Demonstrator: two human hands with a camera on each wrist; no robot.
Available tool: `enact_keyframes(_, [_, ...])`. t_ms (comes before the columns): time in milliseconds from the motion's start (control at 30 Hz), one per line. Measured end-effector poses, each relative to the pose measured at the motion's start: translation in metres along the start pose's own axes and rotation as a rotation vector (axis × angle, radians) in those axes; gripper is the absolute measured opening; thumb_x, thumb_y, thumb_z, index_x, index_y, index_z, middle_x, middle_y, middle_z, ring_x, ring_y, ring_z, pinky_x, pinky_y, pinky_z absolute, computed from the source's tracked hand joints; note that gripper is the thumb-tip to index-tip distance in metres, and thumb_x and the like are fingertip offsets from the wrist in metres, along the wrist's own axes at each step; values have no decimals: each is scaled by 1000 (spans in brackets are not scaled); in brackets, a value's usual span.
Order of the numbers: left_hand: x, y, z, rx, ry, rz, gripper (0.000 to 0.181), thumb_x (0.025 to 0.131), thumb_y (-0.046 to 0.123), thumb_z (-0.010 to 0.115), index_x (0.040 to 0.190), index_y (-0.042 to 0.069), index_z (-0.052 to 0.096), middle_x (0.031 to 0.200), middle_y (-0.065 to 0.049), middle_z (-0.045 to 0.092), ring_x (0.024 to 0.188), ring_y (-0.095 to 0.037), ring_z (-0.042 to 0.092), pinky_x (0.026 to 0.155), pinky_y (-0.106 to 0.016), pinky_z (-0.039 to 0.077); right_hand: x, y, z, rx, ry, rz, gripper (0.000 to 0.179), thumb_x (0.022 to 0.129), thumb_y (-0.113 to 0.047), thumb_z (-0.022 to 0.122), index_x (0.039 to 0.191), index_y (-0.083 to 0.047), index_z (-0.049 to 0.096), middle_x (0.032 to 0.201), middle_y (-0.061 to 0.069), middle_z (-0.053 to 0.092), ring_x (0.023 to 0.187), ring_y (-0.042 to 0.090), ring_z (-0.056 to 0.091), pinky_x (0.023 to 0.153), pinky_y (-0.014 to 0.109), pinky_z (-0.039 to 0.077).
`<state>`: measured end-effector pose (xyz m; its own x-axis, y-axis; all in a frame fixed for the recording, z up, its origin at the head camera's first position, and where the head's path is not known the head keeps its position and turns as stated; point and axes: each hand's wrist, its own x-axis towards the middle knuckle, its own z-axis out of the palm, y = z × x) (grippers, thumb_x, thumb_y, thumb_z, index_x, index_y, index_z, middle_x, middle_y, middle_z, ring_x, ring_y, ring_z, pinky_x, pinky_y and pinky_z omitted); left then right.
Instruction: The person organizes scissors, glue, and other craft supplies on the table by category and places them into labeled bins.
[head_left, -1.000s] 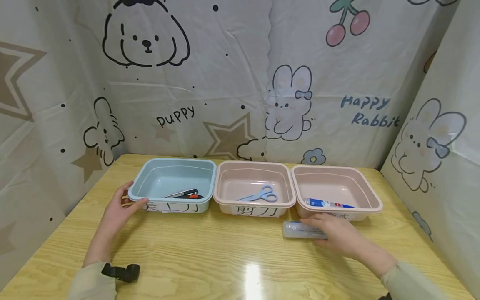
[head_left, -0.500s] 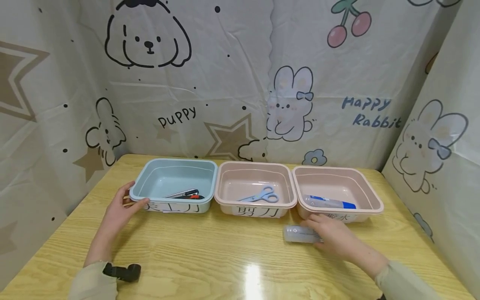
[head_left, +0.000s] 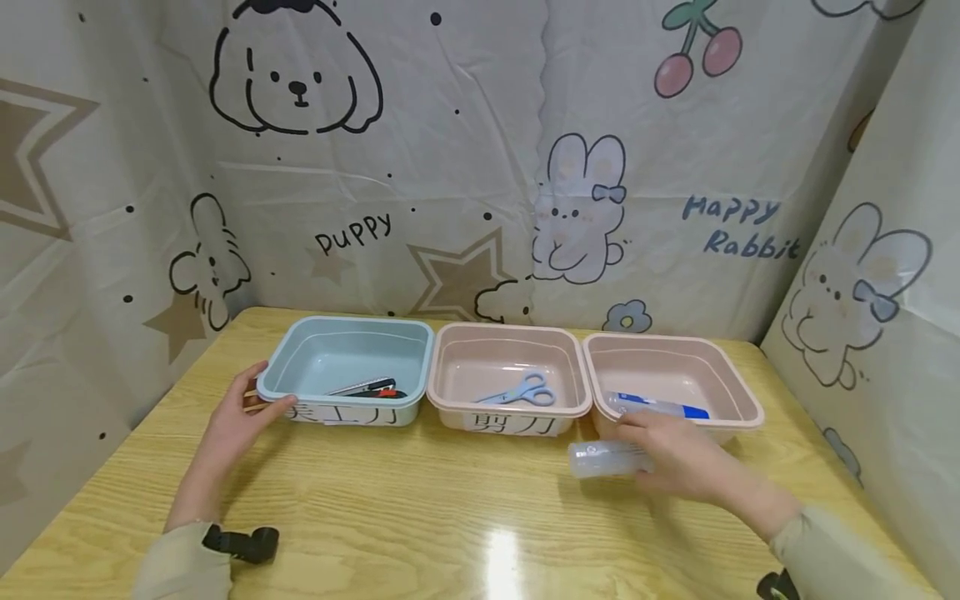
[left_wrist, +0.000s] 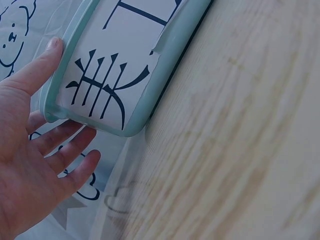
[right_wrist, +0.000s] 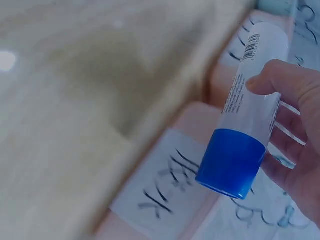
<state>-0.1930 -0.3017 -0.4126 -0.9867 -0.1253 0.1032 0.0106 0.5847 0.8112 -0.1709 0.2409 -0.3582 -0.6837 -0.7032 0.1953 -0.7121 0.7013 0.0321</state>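
My right hand (head_left: pixel 675 458) grips a clear glue bottle (right_wrist: pixel 257 100) with a blue cap (right_wrist: pixel 232 162), thumb on its printed side. In the head view the bottle is held level in front of the right pink bin (head_left: pixel 675 342), with a shadow on the table below. Inside that bin lies another blue-capped glue bottle (head_left: pixel 652 407). My left hand (head_left: pixel 238 421) rests at the near left corner of the blue bin (head_left: pixel 345 325); its thumb lies along the rim and its other fingers reach loosely under it, as the left wrist view shows.
The blue bin contains box cutters (head_left: pixel 375 389). Blue scissors (head_left: pixel 525 390) lie in the middle pink bin (head_left: pixel 510 333). All three bins stand in a row with paper labels on their fronts. A printed curtain (head_left: pixel 465 167) hangs behind the wooden table (head_left: pixel 375 517).
The right hand has raised the glue bottle from the table. The bottle inside the right bin rolled over between the two earlier frames. My left hand has stayed at the blue bin.
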Motion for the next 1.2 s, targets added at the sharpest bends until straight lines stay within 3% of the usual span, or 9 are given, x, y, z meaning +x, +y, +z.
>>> enact_keyframes(267, [0,-1,1,1,12,0,82,86,43,58,146,10,13,134,-25,34,111,-33,42,67,-10,40,7,30,-33,54,126,48,45,56,-5,76,99,-9,66,93,0,63,87,16,57,74,36,47])
enact_keyframes(433, [-2,0,0,-10,7,2,82,86,42,59,146,11,13,134,-25,34,112,-34,43,66,-8,39,5,49,-41,104,95,108,43,63,-4,77,105,-5,65,103,8,64,97,26,57,81,44,46])
enact_keyframes(700, [-2,1,0,-15,8,0,81,86,41,59,146,11,13,133,-25,34,112,-34,43,66,-9,39,8,67,-29,131,137,84,42,60,2,76,101,-1,66,99,9,67,89,22,61,76,40,49])
enact_keyframes(933, [-2,0,0,-19,3,3,81,86,41,59,146,10,13,133,-25,34,112,-34,43,67,-8,39,12,84,-19,130,126,105,40,61,4,75,100,-3,68,94,8,69,82,20,63,71,39,50])
enact_keyframes(1200, [-1,-2,1,-18,5,8,81,86,40,59,146,10,13,134,-25,34,112,-34,43,67,-9,39,13,100,-3,189,84,190,39,65,6,72,103,-3,67,97,9,68,86,21,62,75,42,49])
